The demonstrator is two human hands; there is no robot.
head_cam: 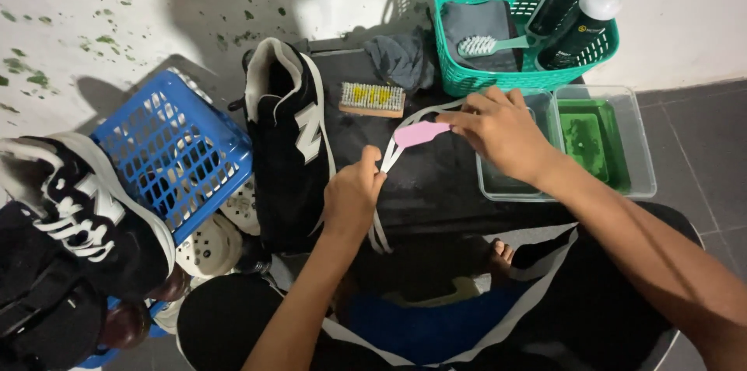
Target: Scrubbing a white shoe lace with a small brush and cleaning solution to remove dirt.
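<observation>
My left hand (354,192) pinches a white shoelace (387,154) over a black mat (436,176). My right hand (502,131) holds a small pink brush (420,134) against the upper part of the lace, which loops up toward it. A black sneaker with white trim (289,141) lies on its side just left of my left hand, with no lace in it. A wooden brush with pale bristles (373,98) rests on the mat above the lace.
A green basket (523,75) at the back holds a grey cloth, a green-handled brush and two dark bottles. Two clear tubs (642,153) stand at the right, one holding green liquid. A blue basket (175,149) and another laced black sneaker (74,207) sit left.
</observation>
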